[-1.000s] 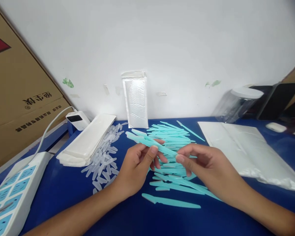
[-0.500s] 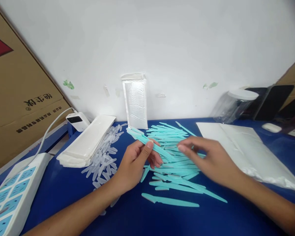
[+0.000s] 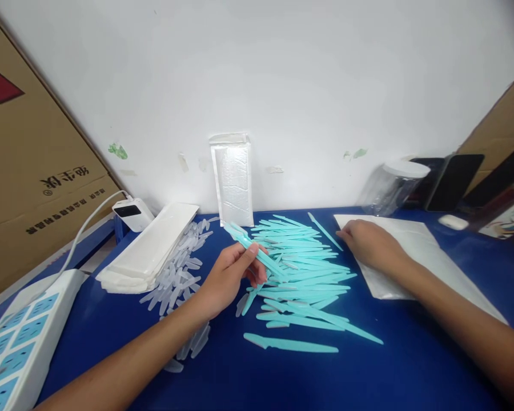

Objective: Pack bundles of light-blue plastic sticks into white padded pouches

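My left hand (image 3: pixel 235 271) is closed around a few turquoise eyebrow razors (image 3: pixel 263 258), held at a slant with their blade ends pointing up and left. Clear caps seem to cover those ends. Below and to the right lies a spread pile of turquoise eyebrow razors (image 3: pixel 308 279) on the blue table. My right hand (image 3: pixel 370 242) is over the left part of a white plastic bag (image 3: pixel 415 240), fingers curled together. Its fingertips are beside a single razor (image 3: pixel 324 230) lying apart; whether they grip anything is hidden. Left of the pile are many loose clear caps (image 3: pixel 182 271).
A silvery padded pouch (image 3: pixel 233 182) leans on the wall. Flat white pouches (image 3: pixel 149 248) are stacked at left, near a white device (image 3: pixel 132 214) and a power strip (image 3: pixel 38 331). A clear jar (image 3: pixel 394 188) and a dark phone (image 3: pixel 454 182) stand at back right.
My right hand has moved right, away from the razor pile to the white bag, its fingers now closer together. My left hand still holds its razors. The view has shifted slightly.
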Tool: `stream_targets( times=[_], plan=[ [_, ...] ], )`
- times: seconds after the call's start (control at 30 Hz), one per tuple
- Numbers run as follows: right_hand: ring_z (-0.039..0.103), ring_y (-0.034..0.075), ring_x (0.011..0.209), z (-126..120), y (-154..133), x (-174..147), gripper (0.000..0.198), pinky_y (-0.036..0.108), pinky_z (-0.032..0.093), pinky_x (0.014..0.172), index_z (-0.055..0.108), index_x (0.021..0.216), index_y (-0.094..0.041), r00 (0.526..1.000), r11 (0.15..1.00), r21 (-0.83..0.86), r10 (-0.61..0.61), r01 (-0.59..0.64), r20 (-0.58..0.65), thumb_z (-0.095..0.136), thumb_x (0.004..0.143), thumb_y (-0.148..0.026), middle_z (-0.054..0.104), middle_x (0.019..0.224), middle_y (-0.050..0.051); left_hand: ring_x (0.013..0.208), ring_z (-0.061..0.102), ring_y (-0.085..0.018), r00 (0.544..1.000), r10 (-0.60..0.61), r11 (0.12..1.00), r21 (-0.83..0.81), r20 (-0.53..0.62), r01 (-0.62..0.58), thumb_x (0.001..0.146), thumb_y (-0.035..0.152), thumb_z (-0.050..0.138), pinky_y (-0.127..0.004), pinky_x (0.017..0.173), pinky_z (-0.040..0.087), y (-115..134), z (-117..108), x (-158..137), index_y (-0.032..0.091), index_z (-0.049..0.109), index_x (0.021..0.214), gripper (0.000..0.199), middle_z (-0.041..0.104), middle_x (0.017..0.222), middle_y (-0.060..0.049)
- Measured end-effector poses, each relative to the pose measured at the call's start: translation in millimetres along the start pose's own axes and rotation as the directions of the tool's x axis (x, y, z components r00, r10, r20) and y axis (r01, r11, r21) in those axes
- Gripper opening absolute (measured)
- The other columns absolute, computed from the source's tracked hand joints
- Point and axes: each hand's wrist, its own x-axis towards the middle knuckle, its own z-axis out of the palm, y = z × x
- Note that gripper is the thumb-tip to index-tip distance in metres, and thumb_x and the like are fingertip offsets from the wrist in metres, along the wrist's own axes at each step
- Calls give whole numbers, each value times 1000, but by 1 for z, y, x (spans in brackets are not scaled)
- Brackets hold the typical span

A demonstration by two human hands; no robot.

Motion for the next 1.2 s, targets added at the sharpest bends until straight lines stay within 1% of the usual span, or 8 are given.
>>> stream_targets(
  times=[0.23,0.7,0.77,0.87,0.93,1.0,1.07,1.2],
  plan=[
    [70,28,76,3,-5,0,41,37,44,62,72,83,-20,1000,999,50,-22,21,12,53,104,-49,77,89,14,64,64,-18,999,-19,1000,11,34,19,101,58,63,-30,62,52,0,3,-1,14,67,93,45,72,71,-6],
    [71,29,75,1,2,3,31,36,43,64,71,73,-19,994,990,134,21,-35,107,63,99,-35,78,85,15,66,65,-17,1000,-5,1000,22,-12,5,102,55,63,-29,63,53,7,-12,4,14,66,104,40,73,74,-5],
    [70,29,74,-1,2,3,30,37,43,64,70,75,-19,996,984,175,26,-41,88,62,99,-35,78,85,15,66,65,-17,1000,-5,999,34,-14,6,101,56,63,-29,63,53,6,-10,4,14,66,102,42,73,74,-5],
    [71,29,85,-9,-10,-5,28,37,47,70,69,91,-19,999,967,252,33,-29,-10,54,104,-39,78,96,14,66,66,-17,1000,3,999,44,-13,-3,101,57,63,-29,62,53,4,-8,4,14,65,99,43,74,73,-6],
    [70,25,89,-18,-29,-18,29,34,50,76,65,98,-21,997,929,368,-1,31,-82,49,107,-43,77,100,10,65,67,-18,1000,5,999,46,10,-5,101,58,62,-29,63,54,1,-5,4,15,66,97,44,75,73,-6],
    [67,22,82,-26,-54,-37,33,32,50,74,64,93,-22,985,719,673,-126,175,-122,53,106,-49,73,89,6,65,69,-18,999,4,999,45,46,-6,102,59,61,-30,64,55,0,-2,3,15,66,98,45,76,74,-7],
    [64,20,81,-30,-79,-58,33,31,50,73,64,91,-22,967,539,817,-241,205,-83,59,103,-52,70,84,3,66,70,-18,997,11,998,55,83,-16,102,59,61,-30,65,56,0,3,0,14,67,94,46,77,75,-8],
    [53,16,69,-29,-104,-84,33,29,45,63,65,87,-23,954,462,876,-301,138,9,63,102,-53,59,74,-2,68,72,-18,989,26,994,97,143,-41,106,58,55,-30,69,57,2,13,-8,14,66,82,51,78,76,-11]
  ],
)
